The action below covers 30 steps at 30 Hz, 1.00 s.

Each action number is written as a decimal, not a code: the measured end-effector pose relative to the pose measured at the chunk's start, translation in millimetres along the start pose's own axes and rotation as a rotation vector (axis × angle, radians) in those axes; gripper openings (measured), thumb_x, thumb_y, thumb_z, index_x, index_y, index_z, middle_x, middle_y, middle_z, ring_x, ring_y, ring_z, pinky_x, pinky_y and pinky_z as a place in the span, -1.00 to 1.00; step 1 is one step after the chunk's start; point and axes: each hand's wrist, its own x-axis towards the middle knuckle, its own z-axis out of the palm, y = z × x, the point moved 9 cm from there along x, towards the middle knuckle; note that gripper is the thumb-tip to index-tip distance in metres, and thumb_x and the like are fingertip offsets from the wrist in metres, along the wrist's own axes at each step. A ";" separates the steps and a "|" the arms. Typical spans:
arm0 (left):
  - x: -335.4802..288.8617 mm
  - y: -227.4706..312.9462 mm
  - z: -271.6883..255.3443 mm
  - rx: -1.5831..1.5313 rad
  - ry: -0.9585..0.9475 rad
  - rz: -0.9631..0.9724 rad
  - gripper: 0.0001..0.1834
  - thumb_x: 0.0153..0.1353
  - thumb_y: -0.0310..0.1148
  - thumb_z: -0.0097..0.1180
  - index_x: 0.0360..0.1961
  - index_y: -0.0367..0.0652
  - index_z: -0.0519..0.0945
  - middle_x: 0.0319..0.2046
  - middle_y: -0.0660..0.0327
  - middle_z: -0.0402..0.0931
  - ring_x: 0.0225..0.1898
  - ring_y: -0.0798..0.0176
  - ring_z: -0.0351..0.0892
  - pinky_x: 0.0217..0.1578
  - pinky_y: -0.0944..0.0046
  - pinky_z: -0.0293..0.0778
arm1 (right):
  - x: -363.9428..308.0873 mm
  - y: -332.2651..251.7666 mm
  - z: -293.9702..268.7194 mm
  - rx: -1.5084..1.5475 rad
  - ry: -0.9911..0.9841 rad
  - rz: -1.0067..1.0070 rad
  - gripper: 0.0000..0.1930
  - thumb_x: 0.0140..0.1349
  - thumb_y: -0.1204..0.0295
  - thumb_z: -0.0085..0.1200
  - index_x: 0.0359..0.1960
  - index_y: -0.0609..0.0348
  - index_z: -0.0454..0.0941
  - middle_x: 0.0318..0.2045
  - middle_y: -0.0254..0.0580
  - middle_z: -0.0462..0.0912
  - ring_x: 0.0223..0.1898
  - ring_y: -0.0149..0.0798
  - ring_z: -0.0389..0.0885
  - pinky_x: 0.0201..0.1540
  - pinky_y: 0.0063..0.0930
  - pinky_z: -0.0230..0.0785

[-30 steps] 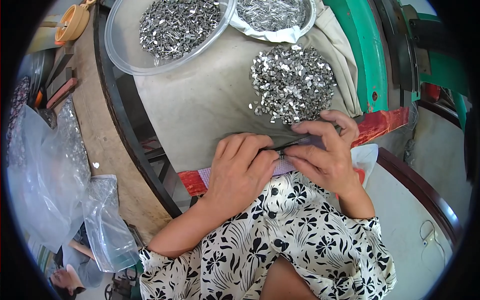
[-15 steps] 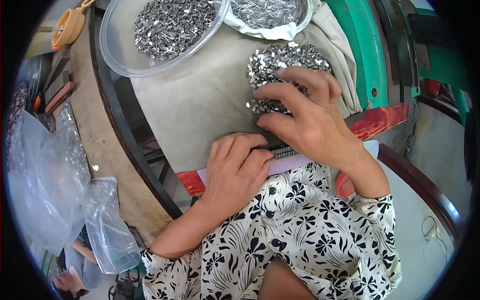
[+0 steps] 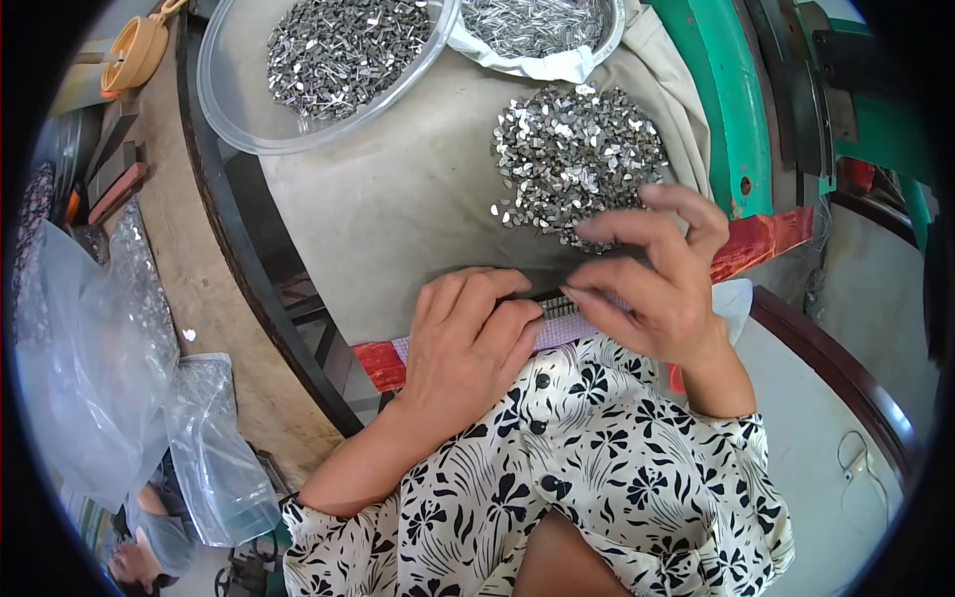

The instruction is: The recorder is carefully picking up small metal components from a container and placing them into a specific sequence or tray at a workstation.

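Observation:
My left hand (image 3: 463, 333) rests at the near edge of the cloth, fingers curled over one end of a narrow ridged metal strip (image 3: 560, 306). At the strip's other end, my right hand (image 3: 652, 284) brings thumb and forefinger together in a pinch, with its other fingers raised. Anything between those fingertips is too small to make out. Just beyond the right hand lies a loose pile of small shiny metal pieces (image 3: 577, 154). A lilac checked cloth (image 3: 565, 332) shows beneath the strip.
At the back, a clear plastic basin (image 3: 234, 124) holds small metal bits; beside it a lined bowl (image 3: 572, 65) holds thin metal pins. Green machinery (image 3: 721, 109) borders the right. Plastic bags (image 3: 99, 368) lie on the wooden bench (image 3: 214, 269) at left, with another person (image 3: 149, 542) beyond.
My right hand has drawn back from over the metal pile toward me, down to the strip, and its thumb and forefinger have closed together. The left hand has stayed in place.

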 end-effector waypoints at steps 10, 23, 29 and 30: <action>6.6 5.9 0.1 0.029 0.029 0.009 -0.76 -0.06 -0.45 0.39 -0.33 -0.12 0.61 -0.19 0.25 0.56 -0.14 0.09 0.51 -0.10 0.11 0.34 | -27.7 12.4 4.9 0.015 -0.103 0.106 -0.82 -0.18 0.36 0.40 -0.44 -0.09 0.75 -0.05 -0.37 0.63 0.17 0.01 0.27 0.23 -0.14 0.04; 4.3 6.1 1.4 0.008 0.025 0.022 -0.76 -0.06 -0.44 0.39 -0.33 -0.11 0.62 -0.19 0.24 0.56 -0.14 0.10 0.52 -0.10 0.13 0.34 | -18.6 14.1 8.5 0.033 -0.169 0.075 -0.83 -0.19 0.35 0.37 -0.46 -0.13 0.75 -0.01 -0.38 0.62 0.17 0.04 0.29 0.24 -0.12 0.00; 1.4 5.0 -0.8 0.017 0.011 0.017 -0.75 -0.06 -0.41 0.41 -0.32 -0.11 0.62 -0.18 0.24 0.56 -0.14 0.10 0.52 -0.11 0.13 0.34 | -2.2 7.3 14.0 0.077 -0.239 0.003 -0.95 -0.09 0.36 0.30 -0.58 -0.06 0.68 0.01 -0.45 0.59 0.20 -0.09 0.30 0.18 -0.12 0.01; 0.4 3.8 -1.4 0.021 0.010 0.007 -0.74 -0.06 -0.40 0.41 -0.32 -0.12 0.61 -0.18 0.24 0.56 -0.14 0.09 0.53 -0.12 0.13 0.35 | -0.6 7.4 14.7 0.078 -0.239 0.003 -0.95 -0.09 0.36 0.30 -0.58 -0.06 0.68 0.01 -0.45 0.59 0.20 -0.09 0.30 0.18 -0.12 0.01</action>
